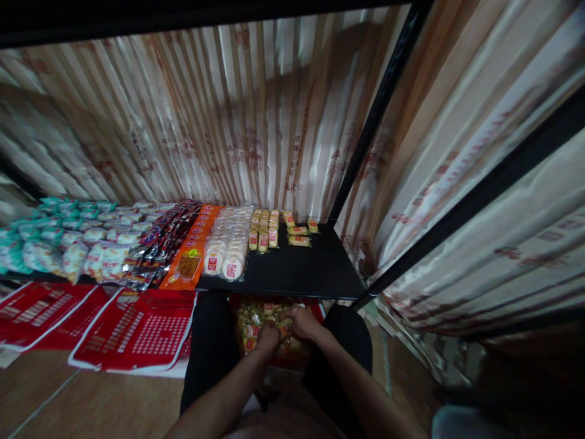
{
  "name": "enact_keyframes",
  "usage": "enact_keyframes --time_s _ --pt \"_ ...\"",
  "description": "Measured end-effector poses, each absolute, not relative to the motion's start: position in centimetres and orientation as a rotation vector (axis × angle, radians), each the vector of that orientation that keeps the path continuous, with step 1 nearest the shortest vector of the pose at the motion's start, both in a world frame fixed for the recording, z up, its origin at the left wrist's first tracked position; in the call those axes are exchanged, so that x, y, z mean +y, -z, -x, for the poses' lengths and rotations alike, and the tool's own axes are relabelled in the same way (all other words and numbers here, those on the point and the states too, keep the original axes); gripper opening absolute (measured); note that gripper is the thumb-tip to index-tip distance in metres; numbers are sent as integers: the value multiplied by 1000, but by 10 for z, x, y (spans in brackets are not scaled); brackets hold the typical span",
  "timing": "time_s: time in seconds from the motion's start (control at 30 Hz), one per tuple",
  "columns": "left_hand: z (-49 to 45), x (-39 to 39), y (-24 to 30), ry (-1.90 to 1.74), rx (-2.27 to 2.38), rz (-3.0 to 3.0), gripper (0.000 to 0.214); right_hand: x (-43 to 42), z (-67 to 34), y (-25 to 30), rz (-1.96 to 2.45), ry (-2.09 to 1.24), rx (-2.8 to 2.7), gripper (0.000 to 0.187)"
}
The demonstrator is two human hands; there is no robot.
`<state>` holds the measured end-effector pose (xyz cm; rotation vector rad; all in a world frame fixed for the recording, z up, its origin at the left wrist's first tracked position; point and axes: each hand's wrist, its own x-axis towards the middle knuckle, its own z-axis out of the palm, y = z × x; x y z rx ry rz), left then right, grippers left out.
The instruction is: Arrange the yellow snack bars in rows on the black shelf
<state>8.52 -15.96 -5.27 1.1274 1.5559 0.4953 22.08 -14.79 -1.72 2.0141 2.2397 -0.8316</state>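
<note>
Yellow packets lie in the red container beneath both hands, one packet between the left hand and right hand; I can't tell whether either grips it. Light fingertip pressure should spare its contents.

This looks like a small shop or its stockroom: a black shelf carries packaged snacks in close rows, with green-and-white bags toward nine o'clock, then orange packets, round white packs and small yellow packets nearer the middle. Red shopping-style baskets sit below at eight o'clock, over a tiled floor. Pleated pale sheeting, printed with reddish lettering and motifs, hangs at twelve o'clock behind the black rack post.
</note>
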Motion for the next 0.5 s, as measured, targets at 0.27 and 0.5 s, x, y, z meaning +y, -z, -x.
enact_keyframes --time_s 0.27,0.5 --pt "-87 -144 14 -906 1565 -1256 39 -149 -239 -13 -2180 1802 2198 22" --pt "-86 -124 -11 -1055 1483 -1267 38 -138 -232 -23 -2264 2095 2190 31"
